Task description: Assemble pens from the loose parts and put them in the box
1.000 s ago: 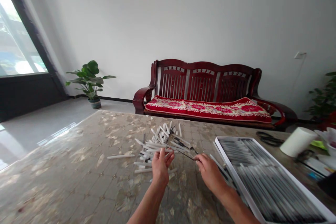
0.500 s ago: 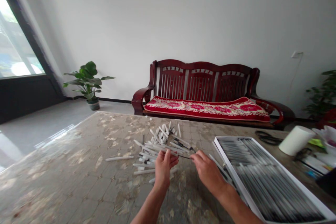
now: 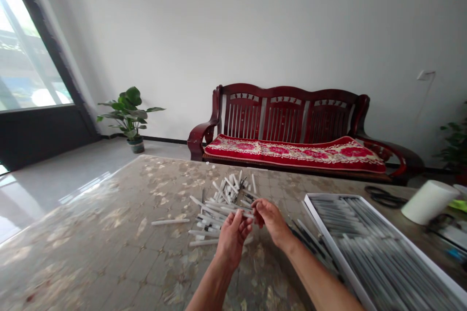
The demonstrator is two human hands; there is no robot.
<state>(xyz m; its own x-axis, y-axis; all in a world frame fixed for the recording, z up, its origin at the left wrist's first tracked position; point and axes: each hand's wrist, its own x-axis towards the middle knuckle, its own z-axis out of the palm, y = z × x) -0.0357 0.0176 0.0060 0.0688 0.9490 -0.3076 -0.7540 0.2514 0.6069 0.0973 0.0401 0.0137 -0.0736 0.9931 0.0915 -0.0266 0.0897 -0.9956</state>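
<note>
My left hand [image 3: 234, 233] is closed, with a white pen barrel [image 3: 248, 215] pinched between thumb and fingers, its end pointing right. At that right end my right hand [image 3: 269, 218] is closed too, fingertips pressed together on the tip of the pen; the thin dark refill no longer shows between the hands. Behind and left of my hands lies a loose pile of white pen parts [image 3: 211, 209], some with dark pieces among them. One white barrel [image 3: 170, 222] lies apart on the left.
A white box [image 3: 310, 204] filled with rows of pens stands at the right. Several dark pens [image 3: 314, 240] lie along its left side. Black scissors [image 3: 385, 196] and a white roll [image 3: 428, 201] are beyond it. A patterned cloth [image 3: 120, 252] covers the table; a red wooden bench [image 3: 284, 116] stands behind.
My right hand has moved left up to my left hand, and the dark refill that stretched between them has gone out of sight. The view has swung slightly left.
</note>
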